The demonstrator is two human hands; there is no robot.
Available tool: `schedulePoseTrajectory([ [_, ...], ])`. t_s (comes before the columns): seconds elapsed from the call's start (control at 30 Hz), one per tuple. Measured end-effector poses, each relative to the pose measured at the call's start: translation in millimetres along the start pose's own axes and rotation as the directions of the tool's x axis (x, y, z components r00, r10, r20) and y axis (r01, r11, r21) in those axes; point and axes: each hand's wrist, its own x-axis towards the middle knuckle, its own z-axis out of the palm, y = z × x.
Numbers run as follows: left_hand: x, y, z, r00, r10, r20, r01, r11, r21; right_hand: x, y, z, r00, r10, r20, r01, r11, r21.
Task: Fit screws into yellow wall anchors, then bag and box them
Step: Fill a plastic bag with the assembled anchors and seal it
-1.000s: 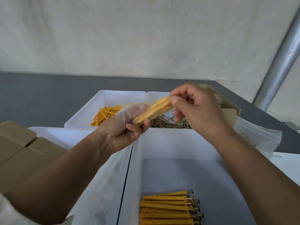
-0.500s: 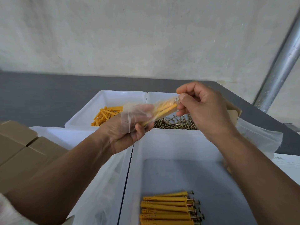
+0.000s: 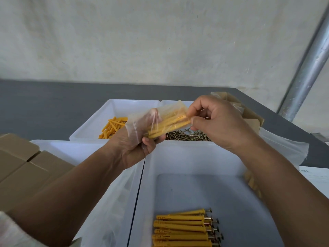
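— What is being kept at the far left?

— Brown cardboard boxes (image 3: 21, 168) are being kept at the left edge, just beside a white bin (image 3: 74, 148) in which clear plastic is lying. Behind that, loose yellow anchors (image 3: 114, 126) are being stored in a far white tray (image 3: 124, 107).

— And how is the left hand being used?

— The left hand (image 3: 137, 148) is being held up over the seam between the two near bins. A clear plastic bag (image 3: 156, 120) is being gripped by it. The thumb is being curled over the bag's lower edge, and the other fingers are being wrapped behind it, visible through the plastic.

— Where is the task's thing lying?

— A bundle of yellow anchors (image 3: 169, 124) is being carried inside that bag, slanting up toward the right. Its lower end is being enclosed by the left fingers. Its upper end is being pinched between the thumb and curled fingers of the right hand (image 3: 220, 122). Whether bare anchor or plastic is being touched there cannot be told.

— What is being seen below and to the right?

— A pile of loose screws (image 3: 188, 137) is being kept in the tray under the hands. Nearer the camera, assembled anchors (image 3: 179, 229) are being laid side by side in a large white bin (image 3: 195, 157), with the screw heads pointing right. A brown carton (image 3: 251, 116) is being partly hidden behind the right hand, and a metal pole (image 3: 306, 68) is slanting at the far right.
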Motion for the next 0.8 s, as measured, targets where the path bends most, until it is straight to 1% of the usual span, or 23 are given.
schedulePoseTrajectory([
  [0.13, 1.2, 1.0, -0.7, 1.0, 0.011, -0.018, -0.01, 0.999, 0.052, 0.2, 1.4, -0.8, 0.997, 0.05, 0.056, -0.051, 0.999, 0.013],
  [0.23, 3.9, 1.9, -1.5, 0.998, 0.018, -0.061, -0.009, 0.99, 0.144, 0.3, 2.2, 0.8, 0.995, 0.041, 0.096, -0.033, 0.996, -0.084],
  [0.3, 3.7, 1.4, -0.8, 0.999, 0.037, -0.022, -0.032, 0.98, 0.195, -0.2, 2.6, 2.5, 0.99, 0.044, 0.133, -0.022, 0.987, -0.162],
  [0.37, 1.3, 0.3, 2.0, 0.999, 0.035, 0.026, -0.04, 0.97, 0.238, -1.0, 2.7, 3.2, 0.987, 0.073, 0.14, -0.046, 0.981, -0.187],
  [0.47, -1.5, -1.2, 8.7, 0.999, 0.015, 0.034, -0.024, 0.952, 0.306, -0.7, 3.2, 2.0, 0.99, 0.104, 0.094, -0.087, 0.982, -0.167],
  [0.57, -2.4, -1.7, 14.0, 1.0, 0.023, 0.006, -0.024, 0.948, 0.317, 1.6, 3.8, 0.4, 0.992, 0.124, -0.025, -0.126, 0.988, -0.089],
  [0.63, -2.1, -1.8, 15.6, 0.998, 0.056, -0.017, -0.047, 0.942, 0.333, 2.2, 3.5, 0.9, 0.987, 0.135, -0.082, -0.139, 0.989, -0.051],
  [0.7, -1.8, -1.4, 16.2, 0.996, 0.081, -0.022, -0.068, 0.931, 0.359, 2.5, 2.1, 1.8, 0.984, 0.134, -0.114, -0.134, 0.991, 0.004],
  [0.8, -2.6, 1.0, 15.9, 0.995, 0.098, 0.015, -0.096, 0.919, 0.382, 2.9, 1.4, 1.6, 0.976, 0.159, -0.146, -0.144, 0.984, 0.109],
])
